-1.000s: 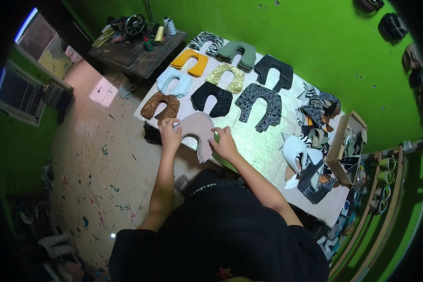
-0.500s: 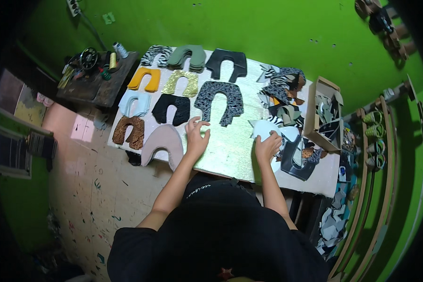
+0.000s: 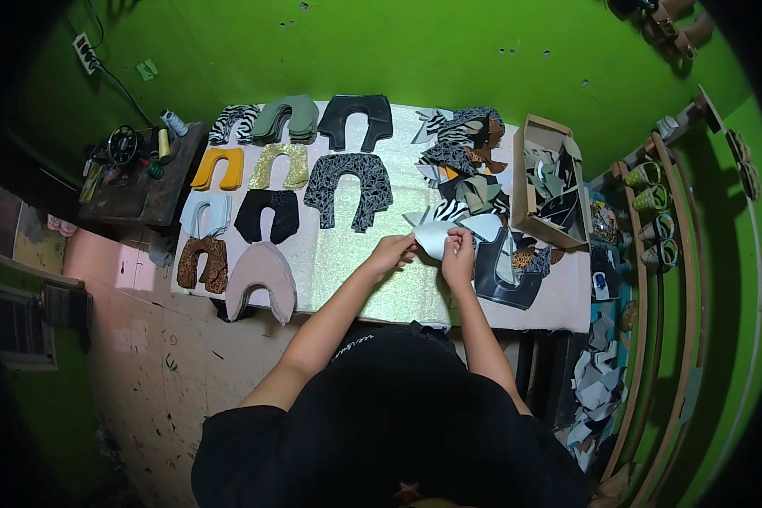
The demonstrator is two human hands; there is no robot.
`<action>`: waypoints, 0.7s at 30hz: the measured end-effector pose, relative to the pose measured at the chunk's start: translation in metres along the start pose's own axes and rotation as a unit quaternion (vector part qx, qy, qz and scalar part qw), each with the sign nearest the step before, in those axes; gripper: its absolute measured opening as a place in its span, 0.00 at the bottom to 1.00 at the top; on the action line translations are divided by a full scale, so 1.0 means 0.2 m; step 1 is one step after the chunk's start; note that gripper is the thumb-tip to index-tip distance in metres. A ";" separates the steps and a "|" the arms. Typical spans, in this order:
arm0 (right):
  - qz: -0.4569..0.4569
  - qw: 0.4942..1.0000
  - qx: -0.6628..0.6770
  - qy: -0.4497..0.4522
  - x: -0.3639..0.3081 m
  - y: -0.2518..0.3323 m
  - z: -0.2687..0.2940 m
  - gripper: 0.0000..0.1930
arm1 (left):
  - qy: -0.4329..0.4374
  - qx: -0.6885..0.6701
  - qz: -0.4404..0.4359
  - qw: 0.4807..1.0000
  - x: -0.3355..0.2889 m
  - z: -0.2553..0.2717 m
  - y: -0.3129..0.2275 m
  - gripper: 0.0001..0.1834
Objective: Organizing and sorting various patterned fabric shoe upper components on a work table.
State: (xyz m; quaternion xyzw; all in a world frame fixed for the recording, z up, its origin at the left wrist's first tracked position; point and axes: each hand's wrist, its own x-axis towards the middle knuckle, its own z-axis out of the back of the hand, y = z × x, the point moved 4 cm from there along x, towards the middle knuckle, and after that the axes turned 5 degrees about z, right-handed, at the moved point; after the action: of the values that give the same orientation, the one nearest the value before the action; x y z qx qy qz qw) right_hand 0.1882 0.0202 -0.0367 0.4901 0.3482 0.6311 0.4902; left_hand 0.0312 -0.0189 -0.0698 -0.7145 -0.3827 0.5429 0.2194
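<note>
A white cut piece of sheet material (image 3: 433, 240) is between my two hands over the table. My left hand (image 3: 393, 255) pinches its left edge with closed fingers. At its right side my right hand (image 3: 458, 256) grips it as well. Beneath lies a shiny gold sheet (image 3: 347, 279). Just right of my right hand are another white piece (image 3: 484, 226) and a black U-shaped piece (image 3: 516, 292). A U-shaped piece with a dark grey pattern (image 3: 322, 190) lies beyond my left hand, and a pale pink stack of curved pieces (image 3: 262, 264) sits farther left.
Stacks of U-shaped pieces, among them orange (image 3: 203, 174), green (image 3: 271, 118) and black (image 3: 337, 118), line the table's left and far side. Scraps (image 3: 461, 157) pile beside an open cardboard box (image 3: 529, 216). A sewing machine (image 3: 122, 146) stands left, a sandal rack (image 3: 643, 339) right.
The white piece has been lifted from the pile on the right and moved left. My left hand has moved right to meet it, and both hands now hold it. The view has shifted.
</note>
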 end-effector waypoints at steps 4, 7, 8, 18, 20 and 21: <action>-0.008 0.999 0.020 0.030 0.01 0.05 0.02 0.05 | -0.022 -0.142 -0.004 0.990 0.01 -0.04 -0.03 0.11; 0.008 0.999 -0.003 0.042 0.01 0.07 0.02 0.06 | -0.007 -0.196 -0.015 0.980 0.00 -0.07 -0.06 0.11; 0.002 0.998 -0.028 0.053 0.00 0.08 0.02 0.10 | 0.011 -0.189 -0.032 0.981 0.01 -0.08 -0.05 0.12; 0.078 0.990 -0.091 0.080 0.06 0.25 0.07 0.12 | 0.012 0.023 -0.123 0.992 -0.06 -0.19 -0.18 0.11; 0.069 0.993 -0.071 0.058 0.09 0.25 0.09 0.12 | 0.014 0.013 -0.149 0.989 -0.03 -0.17 -0.17 0.11; 0.070 0.993 -0.071 0.058 0.10 0.25 0.10 0.12 | 0.017 0.006 -0.174 0.985 -0.02 -0.17 -0.18 0.11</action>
State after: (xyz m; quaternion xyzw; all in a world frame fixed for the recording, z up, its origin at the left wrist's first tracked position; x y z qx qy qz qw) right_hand 0.1934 0.0247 0.0196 0.4400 0.2951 0.7140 0.4577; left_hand 0.0506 0.0036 -0.0297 -0.6447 -0.4945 0.4867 0.3208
